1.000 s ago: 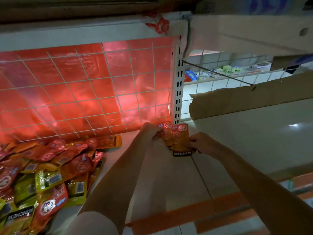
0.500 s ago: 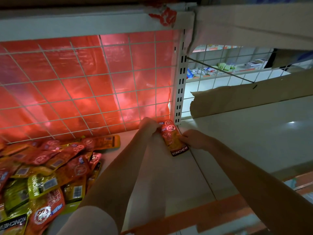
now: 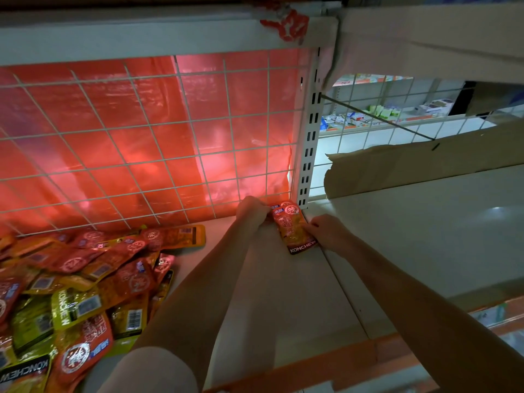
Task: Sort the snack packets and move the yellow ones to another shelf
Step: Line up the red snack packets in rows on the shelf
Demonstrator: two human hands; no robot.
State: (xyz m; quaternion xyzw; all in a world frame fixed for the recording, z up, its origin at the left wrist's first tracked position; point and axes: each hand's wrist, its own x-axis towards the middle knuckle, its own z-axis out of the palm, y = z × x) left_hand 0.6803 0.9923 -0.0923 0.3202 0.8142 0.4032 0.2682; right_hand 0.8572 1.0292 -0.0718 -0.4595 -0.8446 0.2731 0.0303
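A small stack of orange-red snack packets (image 3: 293,228) with a black KONCHEW band lies flat on the white shelf (image 3: 283,302), at its back right corner by the slotted upright. My left hand (image 3: 252,212) grips the stack's left upper edge, fingers curled. My right hand (image 3: 326,232) pinches its right edge. A heap of mixed red and yellow packets (image 3: 85,285) covers the shelf's left part, a yellow one (image 3: 75,306) among them.
White wire mesh (image 3: 147,143) backed by red plastic sheet closes the rear. A slotted upright (image 3: 309,143) divides this bay from the right shelf (image 3: 425,231), where torn cardboard (image 3: 419,165) leans at the back. An orange strip (image 3: 326,364) edges the front.
Both hands carried the packet stack back towards the corner and lowered it from upright to flat on the shelf. The view shifted slightly closer.
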